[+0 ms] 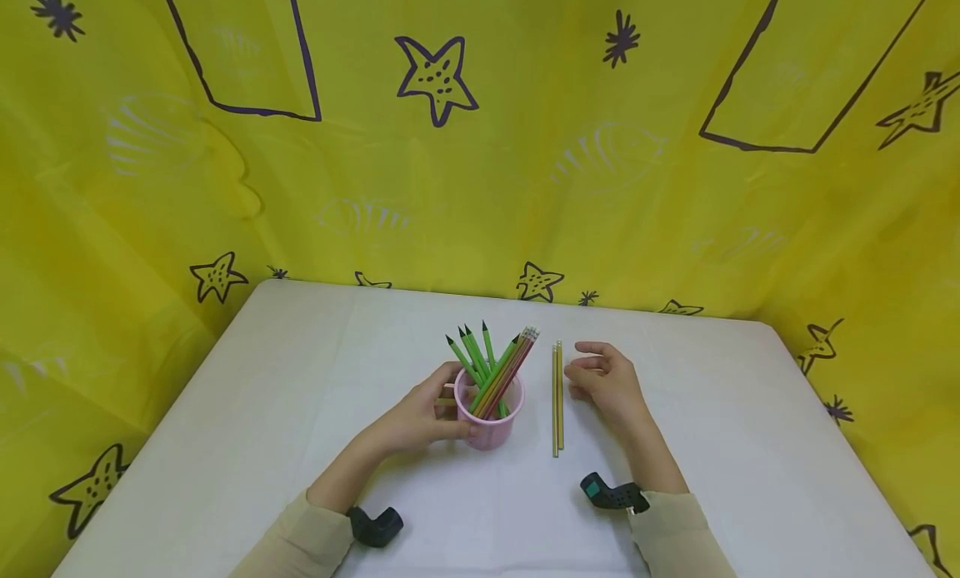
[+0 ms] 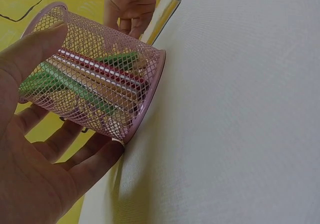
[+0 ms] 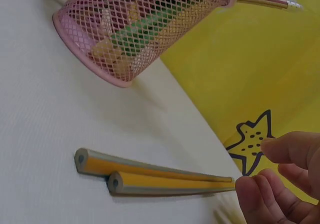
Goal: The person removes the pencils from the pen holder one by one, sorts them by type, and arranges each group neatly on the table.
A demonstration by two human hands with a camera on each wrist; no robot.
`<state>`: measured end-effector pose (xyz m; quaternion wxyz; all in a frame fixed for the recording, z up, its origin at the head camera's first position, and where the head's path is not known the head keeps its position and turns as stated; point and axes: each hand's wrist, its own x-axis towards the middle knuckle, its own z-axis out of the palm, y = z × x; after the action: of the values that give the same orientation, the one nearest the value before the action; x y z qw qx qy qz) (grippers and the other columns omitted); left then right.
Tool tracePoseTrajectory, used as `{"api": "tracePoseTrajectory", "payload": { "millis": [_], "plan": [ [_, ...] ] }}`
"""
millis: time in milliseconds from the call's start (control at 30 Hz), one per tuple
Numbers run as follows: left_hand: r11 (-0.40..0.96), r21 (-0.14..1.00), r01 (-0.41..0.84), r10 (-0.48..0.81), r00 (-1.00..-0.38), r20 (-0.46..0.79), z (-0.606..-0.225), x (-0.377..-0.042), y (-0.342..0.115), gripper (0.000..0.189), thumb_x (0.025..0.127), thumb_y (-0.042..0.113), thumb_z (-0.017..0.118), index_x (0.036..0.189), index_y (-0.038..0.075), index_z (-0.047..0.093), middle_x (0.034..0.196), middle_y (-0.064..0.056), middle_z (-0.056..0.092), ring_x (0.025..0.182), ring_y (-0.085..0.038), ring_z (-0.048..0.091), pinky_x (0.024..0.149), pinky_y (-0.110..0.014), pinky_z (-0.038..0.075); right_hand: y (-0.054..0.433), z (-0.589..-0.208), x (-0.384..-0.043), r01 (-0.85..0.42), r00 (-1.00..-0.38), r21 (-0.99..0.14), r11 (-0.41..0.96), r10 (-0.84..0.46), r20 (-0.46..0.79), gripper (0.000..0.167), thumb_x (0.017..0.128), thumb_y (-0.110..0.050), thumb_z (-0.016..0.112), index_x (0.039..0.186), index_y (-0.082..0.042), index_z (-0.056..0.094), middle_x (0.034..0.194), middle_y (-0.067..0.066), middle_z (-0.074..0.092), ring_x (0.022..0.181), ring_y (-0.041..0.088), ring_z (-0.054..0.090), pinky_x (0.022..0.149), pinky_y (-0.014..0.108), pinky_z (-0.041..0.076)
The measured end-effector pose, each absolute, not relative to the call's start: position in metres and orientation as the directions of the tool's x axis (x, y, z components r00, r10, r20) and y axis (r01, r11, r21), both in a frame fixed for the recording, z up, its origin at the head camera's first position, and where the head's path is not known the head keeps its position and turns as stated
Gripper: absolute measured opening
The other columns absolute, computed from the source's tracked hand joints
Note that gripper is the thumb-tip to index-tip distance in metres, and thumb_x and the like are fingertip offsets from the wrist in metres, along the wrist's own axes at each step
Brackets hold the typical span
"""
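Observation:
A pink mesh pencil cup (image 1: 489, 434) stands on the table, and my left hand (image 1: 414, 417) holds it from the left, thumb in front and fingers round the far side. Inside it lean several green pencils (image 1: 468, 357) with dark tips up, along with red and gold pencils (image 1: 516, 351) showing pale ends. To the right of the cup, two yellow pencils (image 1: 555, 407) lie side by side, their flat unsharpened ends toward me in the right wrist view. Just right of their far ends is my right hand (image 1: 611, 386), fingers loosely bent and thumb (image 3: 295, 146) apart from them, holding nothing.
The white table (image 1: 390, 336) carries the cup and pencils. A yellow patterned curtain (image 1: 480, 203) hangs behind it and along both sides. Dark wrist mounts (image 1: 375, 526) sit on both forearms at the beige cuffs.

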<state>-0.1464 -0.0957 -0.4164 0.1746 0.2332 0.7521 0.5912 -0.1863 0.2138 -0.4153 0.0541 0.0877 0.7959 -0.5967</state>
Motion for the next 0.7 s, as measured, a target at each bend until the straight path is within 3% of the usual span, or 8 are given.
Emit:
{"api": "tracePoseTrajectory", "payload": {
  "millis": [267,700],
  "plan": [
    [0.193,0.971,0.141,0.556,-0.831,0.010,-0.418,-0.147,-0.096,0.076,0.084,0.013,0.080,0.145,0.016,0.036,0.141,-0.011,0.051,0.128,-0.033,0.054,0.104,-0.042,0.050,0.203,-0.401,-0.180,0.106,-0.993,-0.975,0.195,-0.027,-0.113,0.046,0.095,-0.012,0.068,0.137,-0.004,0.050,0.110,0.014,0.062,0.094,0.024,0.068,0.081,0.033,0.062],
    [0.190,0.970,0.152,0.558,-0.830,0.021,-0.417,-0.146,-0.096,0.076,0.084,0.012,0.080,0.146,0.016,0.035,0.141,-0.011,0.050,0.128,-0.033,0.054,0.104,-0.042,0.050,0.180,-0.379,-0.162,-0.059,-0.969,-0.989,0.138,-0.246,0.023,0.038,0.097,-0.015,0.065,0.131,0.000,0.056,0.110,0.012,0.057,0.097,0.020,0.064,0.080,0.036,0.062]
  ]
}}
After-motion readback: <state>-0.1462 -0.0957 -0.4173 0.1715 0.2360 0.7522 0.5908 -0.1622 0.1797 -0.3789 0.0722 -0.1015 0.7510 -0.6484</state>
